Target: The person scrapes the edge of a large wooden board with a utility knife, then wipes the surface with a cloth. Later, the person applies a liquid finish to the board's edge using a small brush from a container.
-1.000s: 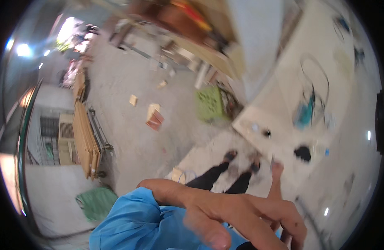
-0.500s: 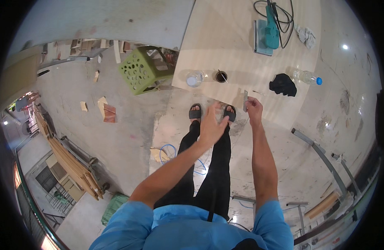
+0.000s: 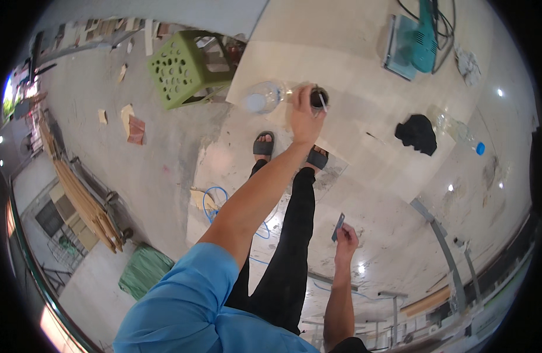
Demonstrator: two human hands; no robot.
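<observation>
My left hand [image 3: 306, 117] is closed round the side of a small cup of dark liquid [image 3: 318, 94] near the table's front edge. A thin pale stick [image 3: 323, 102] leans in the cup. Lower down, off the table, my right hand [image 3: 347, 240] pinches a flat grey scraper blade [image 3: 338, 227]. Left of the cup, a clear plastic bottle [image 3: 271, 97] stands close to my left hand. A thin dark-tipped stick [image 3: 374, 137] lies on the tabletop to the right.
On the pale wooden table [image 3: 347, 53] are a teal power sander [image 3: 422, 47] with its cable, a crumpled rag [image 3: 468, 66], a black cloth [image 3: 417, 134] and a blue-capped bottle [image 3: 459, 130]. A green plastic stool [image 3: 183, 70] stands left; a blue hose [image 3: 215, 197] lies on the floor.
My left hand has reached forward and taken hold of the cup. My right hand has drawn back from the table edge with the scraper blade. The view has shifted.
</observation>
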